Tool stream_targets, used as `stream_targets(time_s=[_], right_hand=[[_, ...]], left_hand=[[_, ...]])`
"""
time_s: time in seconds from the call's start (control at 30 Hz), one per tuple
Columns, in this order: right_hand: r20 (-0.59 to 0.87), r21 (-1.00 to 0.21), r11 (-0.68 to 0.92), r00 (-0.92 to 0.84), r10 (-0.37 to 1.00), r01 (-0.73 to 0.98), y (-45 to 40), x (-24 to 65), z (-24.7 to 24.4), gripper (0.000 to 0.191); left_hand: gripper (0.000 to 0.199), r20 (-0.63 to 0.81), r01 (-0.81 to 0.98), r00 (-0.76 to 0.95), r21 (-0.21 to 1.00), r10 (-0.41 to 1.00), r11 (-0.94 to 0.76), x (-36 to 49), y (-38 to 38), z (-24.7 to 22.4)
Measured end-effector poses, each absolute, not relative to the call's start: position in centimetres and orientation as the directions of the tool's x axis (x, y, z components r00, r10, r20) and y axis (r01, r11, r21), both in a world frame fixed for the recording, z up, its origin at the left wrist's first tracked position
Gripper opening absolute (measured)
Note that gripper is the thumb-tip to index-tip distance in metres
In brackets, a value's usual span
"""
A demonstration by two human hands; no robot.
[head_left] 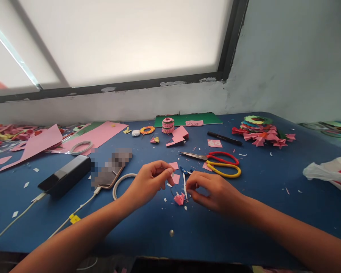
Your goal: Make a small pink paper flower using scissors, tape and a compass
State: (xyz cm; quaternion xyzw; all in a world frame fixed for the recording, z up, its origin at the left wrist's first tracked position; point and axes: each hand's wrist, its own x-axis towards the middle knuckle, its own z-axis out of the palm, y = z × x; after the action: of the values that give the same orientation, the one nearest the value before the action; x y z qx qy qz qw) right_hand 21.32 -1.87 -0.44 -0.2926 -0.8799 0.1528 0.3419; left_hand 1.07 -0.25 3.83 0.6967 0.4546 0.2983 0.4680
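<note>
My left hand (152, 182) is closed in a pinch over the middle of the blue table, with a tiny pale bit at its fingertips. To its right, my right hand (213, 189) has its fingers curled together; what they hold, if anything, is too small to tell. Between and just below the hands lies a small folded pink paper flower (179, 199) with a thin dark wire beside it. A narrow white-and-blue tool (184, 181) lies partly beside my right fingertips. Behind my right hand rest open scissors (224, 163) with red and yellow handles. Small pink paper pieces (175, 179) lie near my left fingertips.
On the left are a black power bank (65, 176), a phone (110, 174) with a cable and a tape roll (82, 148). Farther back stand stacked pink rings (168, 126) and a black pen (224, 138). Paper flowers (261, 134) and a plastic bag (329, 170) are on the right.
</note>
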Motion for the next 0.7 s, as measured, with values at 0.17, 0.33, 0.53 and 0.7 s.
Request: stream_targets(time_s=[0.17,0.33,0.53,0.7], right_hand=[[0.364,-0.624,0.604,-0.5,0.786,0.496,-1.7,21.0,-1.0,0.015],[0.226,-0.771,0.471,-0.508,0.831,0.428,-1.3,20.1,-2.1,0.03],[0.185,-0.883,0.354,-0.465,0.866,0.307,-1.4,19.4,-2.4,0.03],[0.184,-0.917,0.306,-0.408,0.894,0.257,-1.4,19.4,-2.7,0.031]], left_hand=[[0.051,-0.083,0.614,0.487,0.741,0.869,-0.273,0.6,-0.6,3.1],[0.081,-0.11,0.679,0.54,0.643,0.835,-0.354,1.0,-1.6,1.4],[0.073,-0.039,0.612,0.509,0.719,0.86,-0.329,1.6,-1.6,1.5],[0.07,0.014,0.602,0.508,0.709,0.861,-0.367,1.4,-1.5,1.6]])
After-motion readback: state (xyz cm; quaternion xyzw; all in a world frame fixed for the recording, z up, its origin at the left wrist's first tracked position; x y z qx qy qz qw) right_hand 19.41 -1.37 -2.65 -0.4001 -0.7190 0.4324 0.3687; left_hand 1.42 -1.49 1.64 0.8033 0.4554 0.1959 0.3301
